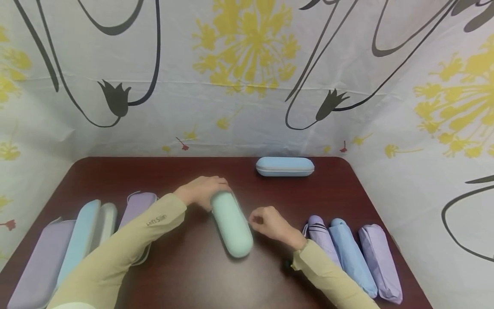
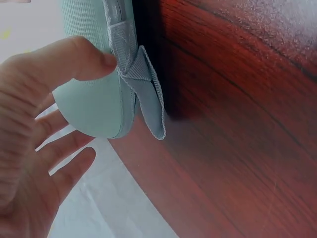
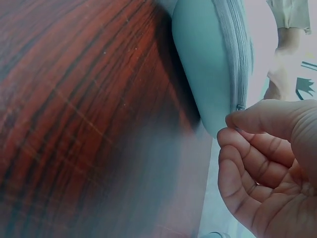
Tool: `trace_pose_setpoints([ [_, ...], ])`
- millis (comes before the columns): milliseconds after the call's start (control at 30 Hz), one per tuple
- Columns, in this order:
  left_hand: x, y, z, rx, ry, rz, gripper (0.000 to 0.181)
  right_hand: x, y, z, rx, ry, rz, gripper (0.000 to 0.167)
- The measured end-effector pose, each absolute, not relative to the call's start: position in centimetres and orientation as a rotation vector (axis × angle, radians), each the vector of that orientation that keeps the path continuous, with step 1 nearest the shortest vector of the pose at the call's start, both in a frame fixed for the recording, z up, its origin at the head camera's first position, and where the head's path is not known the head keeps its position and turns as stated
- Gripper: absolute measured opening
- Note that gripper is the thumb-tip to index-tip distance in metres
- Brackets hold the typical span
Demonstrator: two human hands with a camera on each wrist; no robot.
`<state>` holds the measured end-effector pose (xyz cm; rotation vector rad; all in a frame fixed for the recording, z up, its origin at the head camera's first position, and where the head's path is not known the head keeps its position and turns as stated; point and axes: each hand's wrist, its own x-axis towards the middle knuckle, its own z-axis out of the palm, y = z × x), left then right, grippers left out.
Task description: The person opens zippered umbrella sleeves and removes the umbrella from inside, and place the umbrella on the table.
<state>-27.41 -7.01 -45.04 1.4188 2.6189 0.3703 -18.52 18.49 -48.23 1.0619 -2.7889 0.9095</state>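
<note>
A mint green zip case (image 1: 232, 225) with rounded ends lies slanted in the middle of the table. At its far end my left hand (image 1: 203, 192) grips it; in the left wrist view the thumb (image 2: 94, 62) lies by the zip seam, near a grey fabric loop (image 2: 148, 91), and the fingers are behind the case. Beside its right flank is my right hand (image 1: 274, 225). The right wrist view has its thumb and forefinger pinching at the zip, just below the small metal slider (image 3: 240, 107); the pull itself is hidden by the fingertips. The zip looks closed where it shows.
A light blue case (image 1: 285, 166) lies at the table's back edge. On the left, several cases stand side by side, including lilac (image 1: 42, 266) and light blue (image 1: 79, 240) ones, partly behind my left arm. Three folded umbrellas, one of them blue (image 1: 353, 257), lie at right.
</note>
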Motion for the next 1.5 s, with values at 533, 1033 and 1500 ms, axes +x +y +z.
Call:
trace_pose_setpoints([
  [533,-27.1,-7.2,-45.1,1.364,2.666,0.339,0.066,-16.4,20.2,-47.8,1.074,-2.810,0.881,0.006],
  [1033,-26.7,-7.9,-45.4,1.357,2.671,0.379,0.068,-16.8,20.9,-47.8,1.002,-2.817,0.884,0.008],
  [1500,-26.1,-7.5,-44.9,1.251,2.668,0.254,0.064,-16.7,21.6,-48.1,1.070,-2.762,0.673,0.010],
])
